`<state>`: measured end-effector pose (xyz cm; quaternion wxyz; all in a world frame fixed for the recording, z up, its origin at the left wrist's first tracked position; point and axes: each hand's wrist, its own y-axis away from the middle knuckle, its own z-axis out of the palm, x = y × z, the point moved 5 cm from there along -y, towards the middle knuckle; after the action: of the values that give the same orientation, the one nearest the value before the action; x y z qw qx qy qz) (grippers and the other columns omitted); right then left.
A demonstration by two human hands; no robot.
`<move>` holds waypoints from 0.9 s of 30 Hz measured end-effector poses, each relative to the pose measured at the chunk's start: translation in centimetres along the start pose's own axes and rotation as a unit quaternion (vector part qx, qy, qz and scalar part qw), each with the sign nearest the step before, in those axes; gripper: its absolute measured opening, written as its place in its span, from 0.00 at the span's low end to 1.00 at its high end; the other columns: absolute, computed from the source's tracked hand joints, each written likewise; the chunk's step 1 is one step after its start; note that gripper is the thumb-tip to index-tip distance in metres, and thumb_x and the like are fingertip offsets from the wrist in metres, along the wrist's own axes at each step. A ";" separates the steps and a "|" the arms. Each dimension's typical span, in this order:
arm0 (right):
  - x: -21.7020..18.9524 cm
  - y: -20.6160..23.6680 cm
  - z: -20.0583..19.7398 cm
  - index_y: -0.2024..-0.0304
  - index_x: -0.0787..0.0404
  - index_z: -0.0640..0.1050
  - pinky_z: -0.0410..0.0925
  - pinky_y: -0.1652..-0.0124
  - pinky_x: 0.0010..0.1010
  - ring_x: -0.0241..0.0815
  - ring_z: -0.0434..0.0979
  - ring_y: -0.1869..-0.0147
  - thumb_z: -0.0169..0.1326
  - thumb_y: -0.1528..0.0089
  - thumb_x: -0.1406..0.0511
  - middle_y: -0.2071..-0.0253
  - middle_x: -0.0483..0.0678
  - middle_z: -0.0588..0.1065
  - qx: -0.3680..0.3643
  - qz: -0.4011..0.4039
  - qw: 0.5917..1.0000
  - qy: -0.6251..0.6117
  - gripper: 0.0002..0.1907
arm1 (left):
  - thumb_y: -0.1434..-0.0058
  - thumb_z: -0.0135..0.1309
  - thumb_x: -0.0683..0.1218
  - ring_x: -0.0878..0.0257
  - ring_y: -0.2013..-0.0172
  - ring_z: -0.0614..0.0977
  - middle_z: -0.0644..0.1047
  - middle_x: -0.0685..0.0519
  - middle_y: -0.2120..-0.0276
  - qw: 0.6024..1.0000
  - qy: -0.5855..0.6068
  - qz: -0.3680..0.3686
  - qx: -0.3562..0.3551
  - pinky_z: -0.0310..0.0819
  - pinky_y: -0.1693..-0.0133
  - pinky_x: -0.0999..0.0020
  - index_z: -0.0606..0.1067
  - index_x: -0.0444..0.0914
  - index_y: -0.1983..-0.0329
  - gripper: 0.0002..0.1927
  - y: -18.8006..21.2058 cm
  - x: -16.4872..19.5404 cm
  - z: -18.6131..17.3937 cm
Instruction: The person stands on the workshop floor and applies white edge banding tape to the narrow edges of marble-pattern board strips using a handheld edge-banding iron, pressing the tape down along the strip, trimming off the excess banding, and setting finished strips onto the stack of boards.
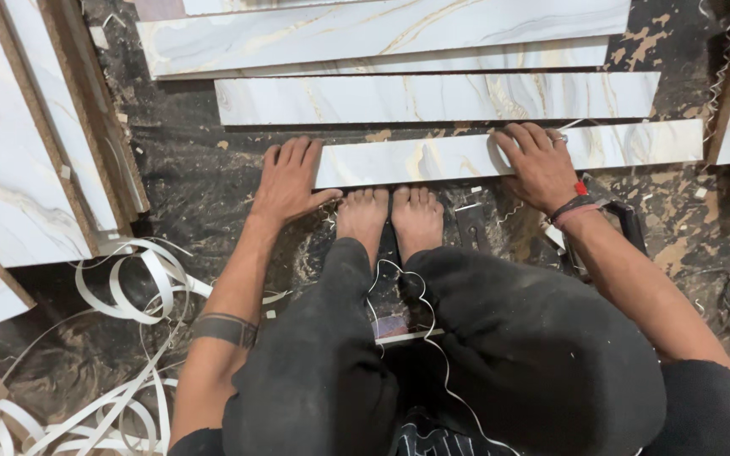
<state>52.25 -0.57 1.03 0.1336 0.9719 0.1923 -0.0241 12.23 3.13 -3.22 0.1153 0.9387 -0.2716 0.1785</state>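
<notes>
person squats on the floor, both feet [389, 218] bare, hands flat on the nearest marble-look strip [466, 157]. left hand [289, 181] spread wide at its left end, half on the dark floor [196, 181]; right hand [538, 165] palm down further right, fingers splayed, gripping nothing. looks like lining up/steadying the strip w/ the row; next move prob needs even pressure both ends so it doesn't skew. count: 4 long strips laid across in front, more panels [10, 169] stacked left, 1 heap of white edge-band curls [120, 338] near left.
</notes>
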 end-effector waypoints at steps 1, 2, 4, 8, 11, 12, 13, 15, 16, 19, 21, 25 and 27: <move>-0.1 -0.1 0.0 0.32 0.54 0.69 0.62 0.36 0.49 0.51 0.67 0.29 0.67 0.47 0.62 0.35 0.49 0.69 0.022 -0.003 1.000 -0.002 0.40 | 0.47 0.62 0.65 0.47 0.38 0.68 0.70 0.42 0.40 1.000 -0.012 0.001 -0.011 0.58 0.40 0.44 0.65 0.32 0.34 0.46 0.1 -0.1 0.2; -0.1 -0.4 0.3 0.33 0.54 0.69 0.61 0.36 0.50 0.52 0.67 0.30 0.67 0.49 0.61 0.35 0.50 0.69 0.010 0.003 1.000 -0.006 0.42 | 0.48 0.64 0.63 0.48 0.38 0.68 0.70 0.43 0.39 0.999 -0.024 0.002 -0.022 0.58 0.39 0.45 0.65 0.33 0.32 0.47 0.1 -0.2 0.4; 0.0 -0.9 0.6 0.33 0.56 0.68 0.60 0.37 0.51 0.54 0.67 0.32 0.68 0.52 0.60 0.37 0.52 0.69 -0.008 0.012 1.000 -0.010 0.44 | 0.49 0.65 0.61 0.49 0.37 0.68 0.70 0.45 0.38 0.999 -0.023 -0.004 -0.048 0.59 0.39 0.46 0.65 0.34 0.31 0.47 -0.1 -0.6 0.7; -0.4 -1.2 -0.2 0.35 0.56 0.69 0.60 0.39 0.52 0.53 0.67 0.33 0.68 0.52 0.59 0.38 0.52 0.69 -0.008 0.005 1.000 -0.005 0.43 | 0.50 0.66 0.62 0.50 0.38 0.69 0.70 0.44 0.39 0.995 -0.094 0.024 -0.030 0.60 0.41 0.46 0.65 0.34 0.32 0.47 0.3 -0.9 0.1; -0.8 -1.1 -1.4 0.34 0.55 0.70 0.59 0.39 0.52 0.52 0.67 0.33 0.69 0.51 0.59 0.39 0.51 0.69 0.014 0.009 1.000 -0.003 0.42 | 0.48 0.65 0.62 0.50 0.38 0.69 0.69 0.43 0.39 0.992 -0.118 0.043 0.023 0.60 0.41 0.45 0.65 0.33 0.32 0.47 1.1 -1.4 -1.3; -0.9 -1.3 -1.8 0.34 0.55 0.70 0.59 0.38 0.51 0.52 0.66 0.33 0.69 0.50 0.59 0.39 0.51 0.69 0.022 0.011 1.000 -0.001 0.42 | 0.46 0.64 0.61 0.50 0.37 0.68 0.68 0.43 0.38 0.992 -0.122 0.037 0.022 0.59 0.39 0.44 0.65 0.33 0.30 0.46 1.0 -1.8 -1.8; -1.0 -1.6 -2.2 0.33 0.54 0.70 0.59 0.37 0.51 0.52 0.66 0.33 0.69 0.48 0.59 0.39 0.51 0.69 0.029 0.014 0.999 0.000 0.41 | 0.44 0.64 0.61 0.50 0.36 0.68 0.68 0.42 0.37 0.991 -0.125 0.032 0.021 0.58 0.38 0.43 0.64 0.33 0.29 0.46 0.7 -2.3 -2.4; -1.0 -3.1 -2.9 0.33 0.54 0.70 0.59 0.38 0.52 0.53 0.66 0.33 0.69 0.49 0.59 0.39 0.51 0.69 0.037 0.025 0.999 -0.007 0.42 | 0.42 0.63 0.60 0.50 0.33 0.66 0.67 0.42 0.36 0.990 -0.134 0.010 0.031 0.55 0.36 0.41 0.63 0.33 0.28 0.45 -0.3 -3.2 -3.6; -1.0 -4.1 -3.3 0.33 0.54 0.70 0.59 0.39 0.52 0.53 0.66 0.33 0.69 0.49 0.59 0.39 0.51 0.69 0.042 0.032 0.999 -0.010 0.42 | 0.43 0.63 0.59 0.50 0.33 0.65 0.67 0.42 0.35 0.989 -0.140 -0.006 0.044 0.52 0.35 0.39 0.63 0.33 0.27 0.46 -1.1 -3.8 -4.3; -1.9 -7.7 -4.4 0.30 0.54 0.70 0.58 0.38 0.52 0.52 0.67 0.31 0.69 0.49 0.60 0.35 0.50 0.69 0.080 0.011 0.996 -0.026 0.45 | 0.47 0.64 0.57 0.50 0.31 0.63 0.65 0.43 0.33 0.988 -0.130 -0.061 0.051 0.46 0.35 0.34 0.62 0.34 0.28 0.47 -3.1 -5.4 -6.3; -2.7 -9.8 -4.7 0.33 0.53 0.71 0.57 0.37 0.55 0.52 0.67 0.31 0.69 0.50 0.59 0.36 0.50 0.70 0.074 0.008 0.995 -0.060 0.43 | 0.47 0.64 0.54 0.49 0.31 0.63 0.65 0.43 0.33 0.987 -0.121 -0.081 0.064 0.45 0.35 0.34 0.62 0.35 0.28 0.46 -3.7 -5.8 -6.9; -2.9 -13.4 -5.4 0.35 0.57 0.73 0.56 0.38 0.58 0.56 0.66 0.31 0.68 0.39 0.58 0.37 0.58 0.70 0.075 0.014 0.982 -0.173 0.31 | 0.38 0.59 0.49 0.50 0.31 0.65 0.67 0.44 0.34 0.986 -0.106 -0.087 0.100 0.48 0.32 0.38 0.64 0.35 0.29 0.36 -2.6 -5.0 -6.0; -2.1 -14.9 -6.2 0.33 0.58 0.73 0.58 0.35 0.56 0.57 0.66 0.30 0.67 0.36 0.59 0.34 0.58 0.69 0.104 0.040 0.979 -0.172 0.31 | 0.35 0.57 0.47 0.50 0.33 0.66 0.69 0.43 0.35 0.986 -0.077 -0.103 0.104 0.49 0.31 0.41 0.65 0.35 0.31 0.31 -1.1 -4.3 -4.7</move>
<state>44.62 13.66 3.51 0.0637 0.9687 0.1243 -0.2052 8.11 7.52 -0.78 0.0135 0.9794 -0.1614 0.1203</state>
